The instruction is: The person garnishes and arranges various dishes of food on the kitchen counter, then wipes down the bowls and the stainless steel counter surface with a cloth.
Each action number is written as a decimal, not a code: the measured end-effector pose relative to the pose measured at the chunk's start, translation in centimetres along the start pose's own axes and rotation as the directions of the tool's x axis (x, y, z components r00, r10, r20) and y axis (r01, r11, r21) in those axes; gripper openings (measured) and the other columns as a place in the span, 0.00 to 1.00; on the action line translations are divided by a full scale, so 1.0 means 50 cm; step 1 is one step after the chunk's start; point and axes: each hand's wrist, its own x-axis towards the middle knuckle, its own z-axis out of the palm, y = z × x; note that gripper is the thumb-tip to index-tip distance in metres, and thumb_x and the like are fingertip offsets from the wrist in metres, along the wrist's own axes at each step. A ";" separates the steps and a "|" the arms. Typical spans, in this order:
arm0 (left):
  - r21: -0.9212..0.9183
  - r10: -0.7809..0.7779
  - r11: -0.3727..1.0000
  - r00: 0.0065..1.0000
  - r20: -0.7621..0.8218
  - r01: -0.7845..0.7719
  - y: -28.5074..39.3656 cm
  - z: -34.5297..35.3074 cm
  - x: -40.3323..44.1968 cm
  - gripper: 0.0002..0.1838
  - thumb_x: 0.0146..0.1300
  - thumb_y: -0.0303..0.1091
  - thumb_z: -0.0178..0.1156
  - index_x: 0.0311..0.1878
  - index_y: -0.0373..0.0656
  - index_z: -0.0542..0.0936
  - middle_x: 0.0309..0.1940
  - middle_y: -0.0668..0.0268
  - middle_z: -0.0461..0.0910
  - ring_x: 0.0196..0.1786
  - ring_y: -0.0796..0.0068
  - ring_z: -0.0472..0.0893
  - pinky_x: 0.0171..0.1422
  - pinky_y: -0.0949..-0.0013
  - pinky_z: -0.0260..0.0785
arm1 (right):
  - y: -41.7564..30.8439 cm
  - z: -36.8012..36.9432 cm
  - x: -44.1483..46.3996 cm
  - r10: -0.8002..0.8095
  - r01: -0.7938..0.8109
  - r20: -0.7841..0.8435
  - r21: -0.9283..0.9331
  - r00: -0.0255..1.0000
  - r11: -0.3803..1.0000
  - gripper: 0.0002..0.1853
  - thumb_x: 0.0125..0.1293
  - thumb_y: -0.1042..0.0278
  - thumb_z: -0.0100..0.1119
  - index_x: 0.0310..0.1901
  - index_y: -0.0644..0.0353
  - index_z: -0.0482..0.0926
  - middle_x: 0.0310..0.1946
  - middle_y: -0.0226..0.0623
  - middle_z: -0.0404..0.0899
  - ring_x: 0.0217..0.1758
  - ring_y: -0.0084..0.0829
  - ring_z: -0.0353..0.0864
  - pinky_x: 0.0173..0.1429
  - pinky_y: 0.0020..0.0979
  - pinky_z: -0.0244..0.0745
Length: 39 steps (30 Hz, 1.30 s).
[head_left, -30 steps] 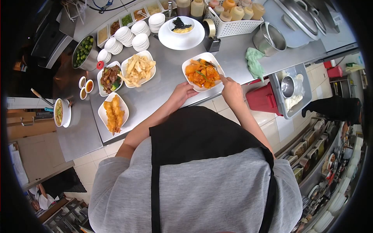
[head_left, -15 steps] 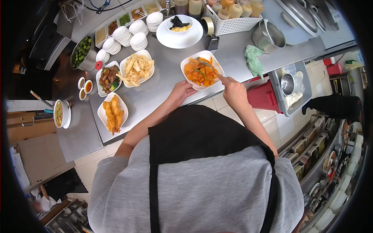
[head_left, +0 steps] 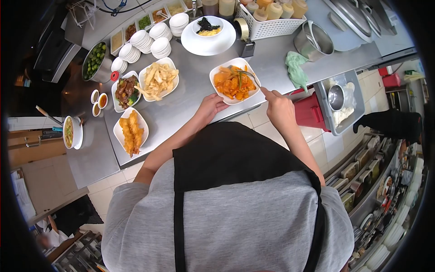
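A white square dish (head_left: 217, 94) of orange-sauced food (head_left: 233, 84) with strips of vegetable sits near the counter's front edge. My left hand (head_left: 212, 108) grips the dish's near left rim, fingers against its side. From the right, my right hand (head_left: 277, 108) is closed around the handle of a metal spoon (head_left: 253, 78), its curved end resting in the food at the dish's far right. The spoon's bowl is partly hidden by sauce, and my palm covers its handle end.
Left on the counter are plates of fries (head_left: 158, 79), meat with broccoli (head_left: 127, 92) and fried shrimp (head_left: 131, 131). Behind stand stacked white saucers (head_left: 161, 46) and a bowl (head_left: 208, 28) on a plate. At right are a green cloth (head_left: 297, 70), a steel pot (head_left: 312, 43) and a grey bin (head_left: 351, 122).
My right hand has shifted slightly right and down, drawing the spoon toward the dish's right side. The food has been turned over and gathered. My left hand stays at the rim.
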 end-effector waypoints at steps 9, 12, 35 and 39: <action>0.015 -0.014 1.000 0.999 -0.035 0.015 0.001 0.004 0.000 0.14 0.58 0.26 0.46 0.47 0.30 0.66 0.43 0.55 0.74 0.47 0.67 0.75 0.54 0.69 0.67 | 0.021 0.022 0.004 0.014 -0.013 -0.036 0.036 0.999 0.999 0.21 0.46 0.81 0.46 0.44 0.59 0.75 0.25 0.42 0.74 0.25 0.44 0.76 0.29 0.40 0.71; 0.013 -0.002 1.000 0.999 -0.043 0.002 -0.002 0.004 0.001 0.14 0.58 0.26 0.45 0.47 0.30 0.67 0.43 0.55 0.74 0.47 0.67 0.75 0.54 0.69 0.67 | 0.039 0.049 0.021 0.066 -0.066 -0.031 -0.009 0.997 0.998 0.21 0.46 0.81 0.46 0.46 0.59 0.74 0.27 0.43 0.74 0.27 0.44 0.76 0.30 0.39 0.72; 0.102 0.079 0.993 0.966 -0.246 -0.056 0.046 -0.029 -0.019 0.21 0.60 0.31 0.48 0.55 0.31 0.62 0.44 0.54 0.72 0.44 0.67 0.76 0.50 0.67 0.69 | 0.584 -0.054 0.364 0.400 -0.566 -0.437 -0.367 0.805 0.738 0.10 0.54 0.69 0.47 0.34 0.60 0.77 0.34 0.44 0.76 0.37 0.47 0.76 0.42 0.42 0.71; 0.291 0.187 0.952 0.928 -0.323 -0.090 0.060 -0.039 -0.004 0.23 0.61 0.34 0.48 0.58 0.35 0.61 0.46 0.56 0.71 0.45 0.69 0.75 0.48 0.70 0.69 | 0.460 -0.010 0.310 0.250 -0.294 -0.485 -0.015 0.838 0.956 0.06 0.52 0.66 0.55 0.27 0.59 0.78 0.29 0.44 0.75 0.34 0.45 0.75 0.38 0.41 0.70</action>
